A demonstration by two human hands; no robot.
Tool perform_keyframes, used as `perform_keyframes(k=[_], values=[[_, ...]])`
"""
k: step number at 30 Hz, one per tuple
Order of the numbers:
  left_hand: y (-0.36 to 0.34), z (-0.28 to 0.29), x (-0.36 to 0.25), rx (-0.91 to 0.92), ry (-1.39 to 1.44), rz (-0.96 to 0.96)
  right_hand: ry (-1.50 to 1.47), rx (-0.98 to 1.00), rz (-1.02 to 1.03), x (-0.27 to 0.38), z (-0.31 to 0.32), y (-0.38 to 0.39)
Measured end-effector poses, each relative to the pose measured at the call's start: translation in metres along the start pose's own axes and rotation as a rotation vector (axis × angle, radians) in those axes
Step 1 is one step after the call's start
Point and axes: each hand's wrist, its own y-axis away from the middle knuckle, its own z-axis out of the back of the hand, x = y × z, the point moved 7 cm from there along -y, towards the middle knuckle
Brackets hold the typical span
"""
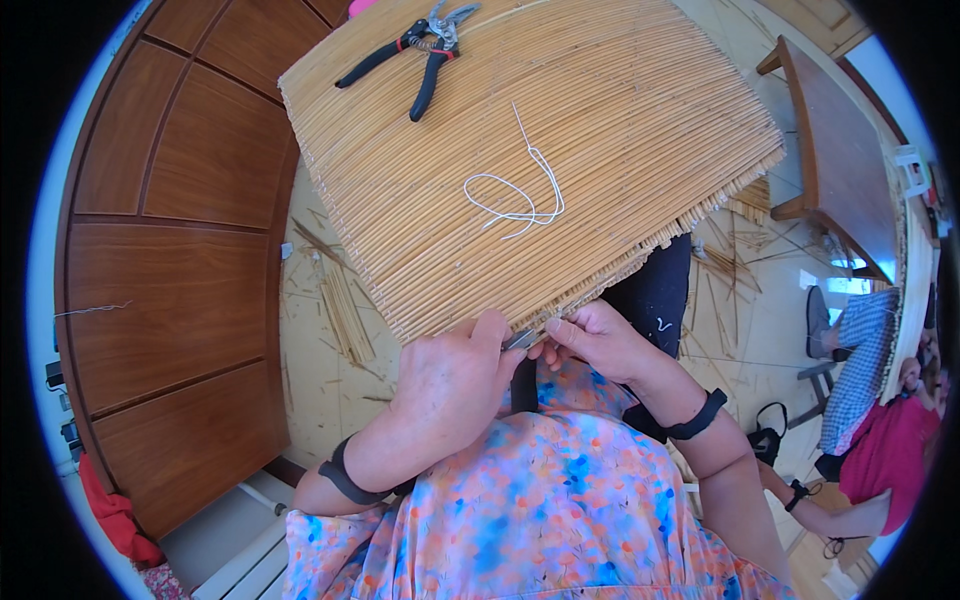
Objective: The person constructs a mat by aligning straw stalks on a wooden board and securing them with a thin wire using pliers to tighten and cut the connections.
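Note:
A mat of thin tan reeds [430, 200] lies before me, its near edge at my hands. My left hand [455, 375] is closed at that edge around a small grey metal tool [520, 340], whose kind I cannot make out. Below it a black strip [524, 385] shows between my hands; whether it belongs to the tool is unclear. Touching the trimmed reed ends, my right hand [600, 340] pinches the mat's edge, fingertips partly hidden. On the mat rest a loose white thread [510, 215] with a needle-like tip, and black-handled pruning shears [425, 50] with their handles spread.
Wooden cabinets [170, 290] line the left. Cut reeds [345, 315] litter the tiled floor on both sides. At the right stand a wooden bench [835, 150] and another person in a red top [890, 470], beside another reed mat's edge [912, 300].

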Motion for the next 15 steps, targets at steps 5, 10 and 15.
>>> perform_keyframes(k=[5,10,15], values=[[-0.0015,-0.0030,-0.0004,0.019,-0.022,0.037,0.046,-0.015,0.003,-0.0058,0.0036,-0.0011],[0.0008,-0.0027,-0.0010,-0.039,-0.026,-0.002,0.005,-0.034,-0.004,-0.0006,0.0005,-0.0004],[0.0044,0.0017,-0.0024,-0.038,-0.010,0.010,-0.017,-0.006,-0.016,0.0013,-0.0007,0.0003]])
